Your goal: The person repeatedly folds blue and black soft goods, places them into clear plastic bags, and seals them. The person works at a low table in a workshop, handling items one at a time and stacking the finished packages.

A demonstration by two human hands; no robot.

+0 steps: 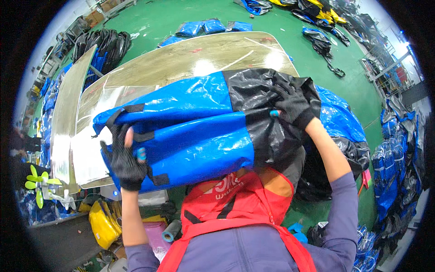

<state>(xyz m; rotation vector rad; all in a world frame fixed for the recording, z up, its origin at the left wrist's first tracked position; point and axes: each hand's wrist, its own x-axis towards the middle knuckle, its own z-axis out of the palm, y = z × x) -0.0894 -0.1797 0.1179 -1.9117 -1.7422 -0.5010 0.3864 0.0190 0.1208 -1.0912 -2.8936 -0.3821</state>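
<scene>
A long bag (195, 136) of shiny sheeting, blue at the left and black at the right, lies across the table's near edge and my lap. Short black straps show at its left end. My left hand (124, 158), in a black knit glove with bare fingertips, is closed on that end, with blue tape round the thumb. My right hand (292, 104), gloved alike, grips the wrinkled black end, its fingers over the top and its taped thumb toward the middle. The fingers' undersides are hidden.
Beyond the bag stretches a wood-patterned table (181, 59). Another blue and black bag (342, 118) lies at my right. Folded blue packs (213, 26) lie on the green floor behind the table. A small green-bladed fan (38, 183) stands at the left, near a yellow bag (104, 222).
</scene>
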